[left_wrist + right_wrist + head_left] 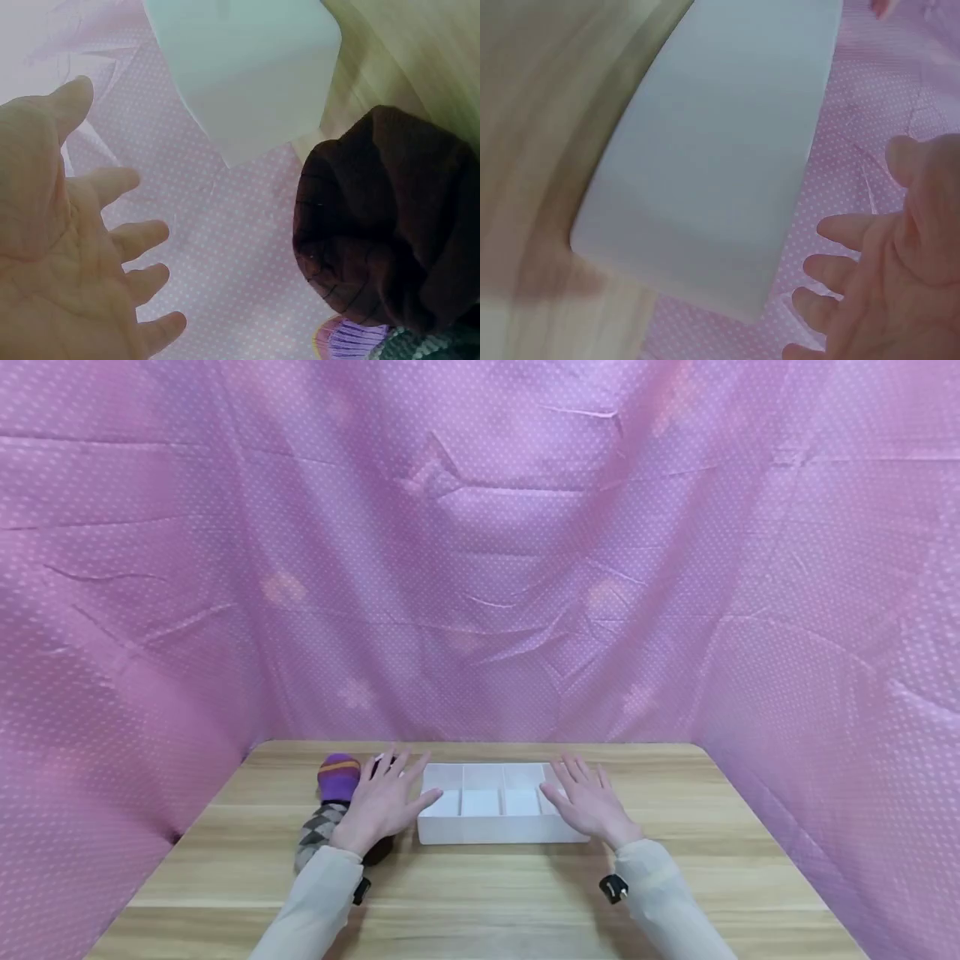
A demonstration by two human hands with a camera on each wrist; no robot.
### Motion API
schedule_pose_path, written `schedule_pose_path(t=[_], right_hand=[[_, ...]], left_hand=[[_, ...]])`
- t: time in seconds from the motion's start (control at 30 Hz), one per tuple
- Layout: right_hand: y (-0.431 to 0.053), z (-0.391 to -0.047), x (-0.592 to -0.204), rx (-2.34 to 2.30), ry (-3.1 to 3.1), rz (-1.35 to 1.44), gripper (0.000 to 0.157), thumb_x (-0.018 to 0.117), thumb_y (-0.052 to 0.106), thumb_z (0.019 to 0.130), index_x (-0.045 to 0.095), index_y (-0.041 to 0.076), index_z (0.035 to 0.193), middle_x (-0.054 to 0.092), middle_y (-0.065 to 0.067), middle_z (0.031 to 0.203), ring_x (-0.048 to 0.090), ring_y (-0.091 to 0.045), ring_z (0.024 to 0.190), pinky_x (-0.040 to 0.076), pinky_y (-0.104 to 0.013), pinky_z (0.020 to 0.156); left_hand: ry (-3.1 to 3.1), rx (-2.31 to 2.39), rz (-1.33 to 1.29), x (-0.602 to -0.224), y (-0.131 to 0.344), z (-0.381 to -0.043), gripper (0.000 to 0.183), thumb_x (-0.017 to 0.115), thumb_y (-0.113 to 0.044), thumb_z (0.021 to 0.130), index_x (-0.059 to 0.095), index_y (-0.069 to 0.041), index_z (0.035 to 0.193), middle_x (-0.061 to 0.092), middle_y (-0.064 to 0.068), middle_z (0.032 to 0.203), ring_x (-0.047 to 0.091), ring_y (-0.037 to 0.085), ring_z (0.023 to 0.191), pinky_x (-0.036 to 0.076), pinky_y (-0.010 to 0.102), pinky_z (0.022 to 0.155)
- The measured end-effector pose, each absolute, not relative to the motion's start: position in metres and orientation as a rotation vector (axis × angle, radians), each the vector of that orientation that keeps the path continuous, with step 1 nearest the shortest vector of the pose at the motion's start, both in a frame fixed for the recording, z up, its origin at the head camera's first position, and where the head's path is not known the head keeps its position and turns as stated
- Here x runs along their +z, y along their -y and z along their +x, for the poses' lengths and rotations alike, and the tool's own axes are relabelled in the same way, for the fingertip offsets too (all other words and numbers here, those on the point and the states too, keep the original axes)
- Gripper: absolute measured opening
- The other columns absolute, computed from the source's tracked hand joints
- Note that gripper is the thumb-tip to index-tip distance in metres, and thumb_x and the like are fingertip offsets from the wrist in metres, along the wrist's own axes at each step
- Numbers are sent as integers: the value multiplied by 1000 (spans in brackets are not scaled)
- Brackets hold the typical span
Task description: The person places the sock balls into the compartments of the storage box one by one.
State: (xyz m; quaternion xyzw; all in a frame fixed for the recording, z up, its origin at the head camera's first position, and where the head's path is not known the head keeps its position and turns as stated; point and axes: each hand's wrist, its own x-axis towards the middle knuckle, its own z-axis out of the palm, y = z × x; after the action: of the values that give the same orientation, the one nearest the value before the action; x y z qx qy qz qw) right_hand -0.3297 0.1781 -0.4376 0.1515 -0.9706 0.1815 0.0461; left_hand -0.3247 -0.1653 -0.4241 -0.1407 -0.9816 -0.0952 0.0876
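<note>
White walls make up the box (502, 830), which lies between our hands, its four compartments side by side. In the head view our left hand (382, 802) overlaps its left end with the thumb, and our right hand (590, 803) overlaps its right end. Both hands hold nothing: the fingers are extended and spread apart, and the wrist views show them apart from the walls.

We judge this a ready pose or a pause, with no grip begun. Taking hold of a sock would call for lowering the left fingers toward their outer side; steadying the box would call for bringing both hands inward.

Left of the left fingers lies the purple sock (339, 781), orange-striped; nearer us than those fingers, beside the wrist, is the argyle sock (318, 835). The brown sock (397, 210) lies off the left fingertips in the left wrist view, near the box. Our left hand stands in the way, hiding part of the pile, so we cannot count it. Under everything is the table (480, 902); beyond the fingertips hangs pink dotted cloth (480, 568).
</note>
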Motion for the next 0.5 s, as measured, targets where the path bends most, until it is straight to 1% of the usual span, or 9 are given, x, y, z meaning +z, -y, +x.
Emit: schedule_pose_path(t=[0.17, 0.37, 0.5], right_hand=[[-179, -330, -440, 719, 2908, 469, 66, 37, 50, 103, 31, 7, 153, 20, -16, 162, 16, -38, 150, 4, -63, 118], [-182, -329, -444, 817, 2852, 480, 61, 40, 43, 104, 34, 5, 152, 25, -18, 160, 18, -38, 149, 10, -60, 119], [-186, -329, -446, 922, 2801, 465, 57, 44, 37, 104, 37, 3, 149, 31, -20, 157, 23, -40, 147, 15, -58, 119]], left_hand=[[2864, -314, -434, -427, 168, -326, 68, 41, -62, 97, 36, -22, 152, 33, 17, 157, 19, 40, 148, 14, 61, 118], [2787, -329, -451, -429, 171, -322, 64, 47, -58, 97, 43, -21, 149, 43, 15, 152, 30, 41, 144, 23, 62, 115], [2722, -334, -477, -431, 173, -318, 60, 51, -52, 98, 45, -18, 147, 49, 13, 148, 37, 40, 140, 29, 62, 112]])
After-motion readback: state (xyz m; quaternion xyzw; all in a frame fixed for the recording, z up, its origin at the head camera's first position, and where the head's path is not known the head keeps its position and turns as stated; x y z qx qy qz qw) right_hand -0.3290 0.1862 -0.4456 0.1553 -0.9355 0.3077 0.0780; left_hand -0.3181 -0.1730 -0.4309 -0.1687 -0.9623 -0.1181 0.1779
